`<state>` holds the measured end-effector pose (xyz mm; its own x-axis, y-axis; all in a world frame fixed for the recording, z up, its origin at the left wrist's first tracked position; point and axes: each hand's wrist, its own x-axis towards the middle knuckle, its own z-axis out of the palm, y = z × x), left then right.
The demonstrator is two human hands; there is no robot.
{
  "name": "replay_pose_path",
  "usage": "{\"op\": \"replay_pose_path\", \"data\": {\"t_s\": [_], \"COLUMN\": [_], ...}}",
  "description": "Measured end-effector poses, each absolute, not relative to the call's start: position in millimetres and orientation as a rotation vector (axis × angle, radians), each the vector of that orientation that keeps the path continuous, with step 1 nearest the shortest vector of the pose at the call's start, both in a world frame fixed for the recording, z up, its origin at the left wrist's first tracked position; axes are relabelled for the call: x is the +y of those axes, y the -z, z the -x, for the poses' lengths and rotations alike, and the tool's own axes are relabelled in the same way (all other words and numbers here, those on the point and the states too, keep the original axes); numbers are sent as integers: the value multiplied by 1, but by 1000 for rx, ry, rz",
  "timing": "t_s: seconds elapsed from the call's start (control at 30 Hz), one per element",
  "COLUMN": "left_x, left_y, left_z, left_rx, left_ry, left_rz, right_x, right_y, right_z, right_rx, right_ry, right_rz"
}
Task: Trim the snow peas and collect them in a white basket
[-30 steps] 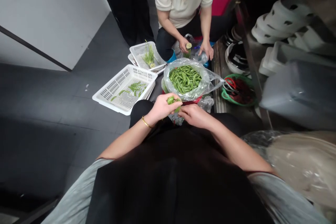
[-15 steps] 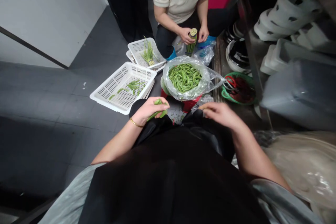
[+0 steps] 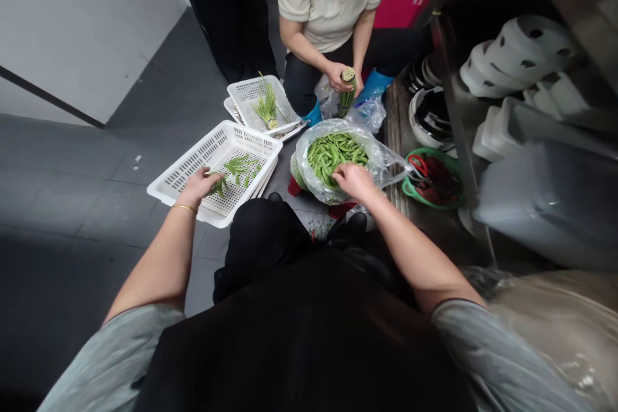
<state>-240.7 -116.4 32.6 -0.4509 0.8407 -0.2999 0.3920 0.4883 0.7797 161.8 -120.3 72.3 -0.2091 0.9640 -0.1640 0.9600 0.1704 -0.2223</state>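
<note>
Over the near left side of a white plastic basket [image 3: 212,214], my left hand [image 3: 197,185] is open, fingers stretched out, with green pea pods [image 3: 219,188] just beneath them. Several more pea pods [image 3: 241,165] lie scattered on the basket floor. My right hand [image 3: 355,181] reaches into a clear plastic bag [image 3: 383,153] heaped with pea pods [image 3: 337,147]. Its thumb and fingers are pinched together at the near edge of the heap, on a pod as far as I can see; the fingertips partly hide it.
Opposite me a seated person holds a green-stalked bundle [image 3: 346,87]. Behind the basket, a smaller white basket [image 3: 241,91] carries another stalk bundle [image 3: 267,108]. On the right are a green colander [image 3: 419,198] with red-handled scissors [image 3: 418,165], and shelves with white containers [image 3: 524,51].
My left hand has gone from my lap, where it held pods, left to the basket and opened. My right hand has moved forward from my knee into the bag of pods.
</note>
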Motion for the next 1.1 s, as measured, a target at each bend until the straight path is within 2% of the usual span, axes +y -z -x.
{"op": "replay_pose_path", "data": {"t_s": [0.1,0.27,0.4,0.53,0.73,0.83,0.97,1.1], "left_x": [-116,-149,-184,-192,-169,-171,-184,-191], "left_y": [-31,-64,-87,-82,-67,-71,-85,-97], "left_z": [245,186,114,45,-1,3,10,10], "left_rx": [2098,1559,1254,1027,912,949,871,788], "left_ry": [-830,-994,-773,-606,-831,-849,-628,-557], "left_rz": [-1107,-1123,-1196,-1074,-611,-682,-755,-716], "right_x": [-90,-63,-69,-108,-189,-204,-199,-192], "right_y": [-48,-28,-33,-46,-69,-79,-91,-100], "right_z": [-140,-136,-163,-178,-167,-175,-191,-186], "right_rx": [-2269,-2094,-1881,-1522,-2076,-2222,-1908,-1832], "right_ry": [-483,-701,-784,-935,-632,-746,-951,-947], "right_rz": [2028,1964,1871,1516,1017,810,1030,1134]}}
